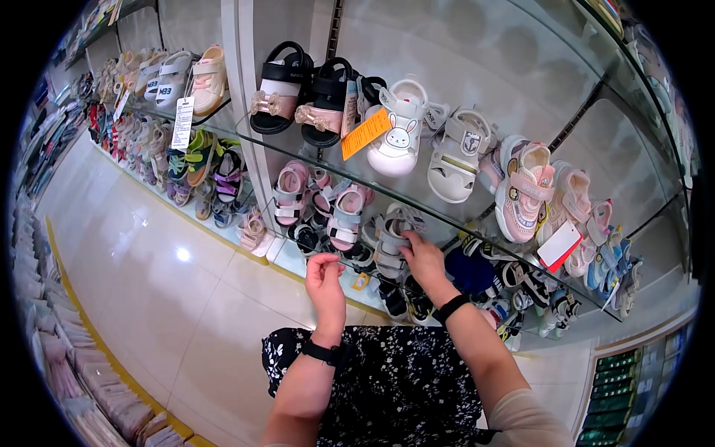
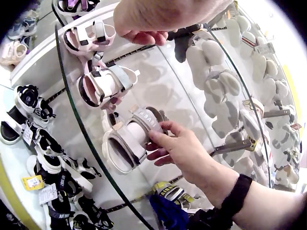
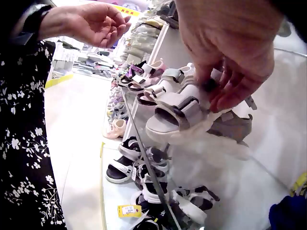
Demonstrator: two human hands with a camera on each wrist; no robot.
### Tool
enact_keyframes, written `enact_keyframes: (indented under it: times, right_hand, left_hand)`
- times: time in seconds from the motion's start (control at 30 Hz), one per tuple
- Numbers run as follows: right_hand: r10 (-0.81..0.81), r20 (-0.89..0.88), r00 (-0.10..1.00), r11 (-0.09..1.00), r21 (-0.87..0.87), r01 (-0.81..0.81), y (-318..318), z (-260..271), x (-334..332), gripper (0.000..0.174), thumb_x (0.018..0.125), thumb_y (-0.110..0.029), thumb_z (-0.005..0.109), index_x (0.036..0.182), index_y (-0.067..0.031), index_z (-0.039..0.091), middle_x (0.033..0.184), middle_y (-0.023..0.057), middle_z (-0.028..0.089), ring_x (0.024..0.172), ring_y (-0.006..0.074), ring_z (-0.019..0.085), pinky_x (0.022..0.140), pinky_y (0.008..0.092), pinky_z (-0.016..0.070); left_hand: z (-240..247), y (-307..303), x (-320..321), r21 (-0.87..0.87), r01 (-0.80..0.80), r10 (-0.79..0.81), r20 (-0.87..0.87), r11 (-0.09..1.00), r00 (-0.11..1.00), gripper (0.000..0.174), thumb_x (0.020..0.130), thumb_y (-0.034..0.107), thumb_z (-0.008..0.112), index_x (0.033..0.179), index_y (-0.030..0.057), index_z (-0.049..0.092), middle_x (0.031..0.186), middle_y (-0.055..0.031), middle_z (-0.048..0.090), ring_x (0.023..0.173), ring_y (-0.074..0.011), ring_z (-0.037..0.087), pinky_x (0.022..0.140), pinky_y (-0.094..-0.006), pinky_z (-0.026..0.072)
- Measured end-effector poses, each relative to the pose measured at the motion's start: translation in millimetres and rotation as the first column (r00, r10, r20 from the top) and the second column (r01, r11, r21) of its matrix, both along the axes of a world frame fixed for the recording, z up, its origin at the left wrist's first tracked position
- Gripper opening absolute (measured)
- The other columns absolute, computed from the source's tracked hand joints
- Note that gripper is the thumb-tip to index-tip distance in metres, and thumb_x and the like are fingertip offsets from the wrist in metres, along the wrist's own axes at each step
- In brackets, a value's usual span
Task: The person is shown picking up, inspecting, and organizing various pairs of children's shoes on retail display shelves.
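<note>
A grey child's sandal (image 1: pixel 389 252) with wide straps and a white sole stands on the middle glass shelf. My right hand (image 1: pixel 427 265) pinches its upper strap between thumb and fingers, as the left wrist view shows, where the strap bears pale lettering (image 2: pixel 147 118). Beside it on the shelf are pink-and-white sandals (image 1: pixel 345 217). My left hand (image 1: pixel 325 287) hovers in front of the shelf edge with loosely bent fingers and holds nothing. Another grey sandal (image 3: pixel 230 126) sits just behind the gripped one.
Above, an upper glass shelf (image 1: pixel 335 173) holds black sandals (image 1: pixel 277 93) and a white rabbit shoe (image 1: pixel 399 134), its edge close over my right hand. Below are black-and-white sandals (image 3: pixel 120 168) with a yellow tag (image 3: pixel 129 211). A dark blue item (image 1: pixel 471 270) lies to the right.
</note>
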State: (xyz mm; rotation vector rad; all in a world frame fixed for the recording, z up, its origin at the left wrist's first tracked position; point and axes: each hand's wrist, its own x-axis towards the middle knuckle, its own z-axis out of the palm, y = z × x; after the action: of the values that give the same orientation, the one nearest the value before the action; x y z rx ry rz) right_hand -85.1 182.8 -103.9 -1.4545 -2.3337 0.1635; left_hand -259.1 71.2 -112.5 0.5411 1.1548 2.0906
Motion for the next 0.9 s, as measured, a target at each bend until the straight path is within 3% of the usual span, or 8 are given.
enact_keyframes:
  times: [0.17,0.53,0.73,0.83,0.9]
  right_hand:
    - [-0.039,-0.088,0.995,0.999,0.03,0.041,0,-9,-9,0.027,0.083,-0.025,0.06,0.108,-0.0152,0.054,0.09,0.0132,0.065,0.082,0.0346,0.062,0.069,0.0442,0.0487]
    - [-0.026,-0.105,0.994,0.995,0.092,0.036,2,-11,-5,0.027,0.083,-0.024,0.06,0.108,-0.0157,0.055,0.096,0.0114,0.065,0.083,0.0337,0.062,0.069,0.0438,0.0493]
    - [-0.029,-0.024,0.999,0.996,0.089,0.031,3,-7,-3,0.031,0.083,-0.025,0.06,0.112,-0.0158,0.052,0.088,0.012,0.063,0.078,0.0325,0.061,0.066,0.0441,0.0486]
    - [-0.065,-0.017,0.998,0.998,-0.007,0.065,-11,11,-5,0.032,0.082,-0.025,0.06,0.112,-0.0135,0.053,0.085,0.0124,0.063,0.075,0.0322,0.062,0.065,0.0432,0.049]
    - [-0.001,-0.058,0.998,0.999,0.039,0.003,-22,13,-11,0.033,0.082,-0.023,0.06,0.112,-0.0126,0.053,0.082,0.012,0.063,0.073,0.0317,0.062,0.065,0.0422,0.0492]
  left_hand:
    - [2,0,0,-0.007,0.014,-0.014,0.022,1.0,1.0,0.008,0.086,0.001,0.05,0.089,0.005,0.056,0.083,-0.0015,0.058,0.071,-0.0081,0.053,0.066,-0.0205,0.0421]
    - [-1,4,1,-0.055,0.078,-0.076,0.039,0.995,0.996,0.009,0.084,0.0,0.051,0.089,0.0052,0.056,0.083,-0.0027,0.06,0.07,-0.0089,0.054,0.067,-0.0213,0.0426]
    - [-3,6,2,-0.07,0.075,-0.07,0.064,0.995,0.995,0.009,0.084,0.0,0.05,0.089,0.0046,0.056,0.084,-0.0037,0.06,0.07,-0.0095,0.054,0.067,-0.0218,0.0428]
    - [-3,6,1,-0.06,0.066,-0.062,0.069,0.996,0.996,0.009,0.084,0.0,0.05,0.088,0.0044,0.056,0.084,-0.0037,0.06,0.07,-0.0098,0.054,0.066,-0.0221,0.0429]
    - [-2,7,0,-0.052,0.051,-0.048,0.072,0.997,0.996,0.009,0.084,0.0,0.05,0.088,0.0044,0.056,0.084,-0.0036,0.06,0.07,-0.0099,0.054,0.066,-0.0222,0.0429]
